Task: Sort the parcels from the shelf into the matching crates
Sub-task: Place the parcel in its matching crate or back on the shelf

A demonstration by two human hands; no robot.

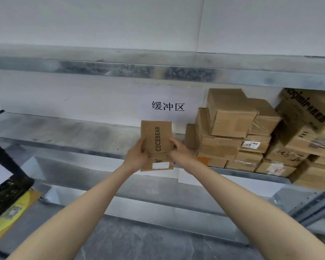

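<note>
A brown cardboard parcel printed CECEBEAR is held upright in front of the metal shelf, its white label low on the front face. My left hand grips its left edge and my right hand grips its right edge, both with fingers curled round it. To the right, several more cardboard parcels are piled on the same shelf.
A black plastic crate sits at the left edge, with a yellow padded envelope below it. A white paper sign hangs on the wall behind the shelf. A lower metal shelf runs beneath my arms.
</note>
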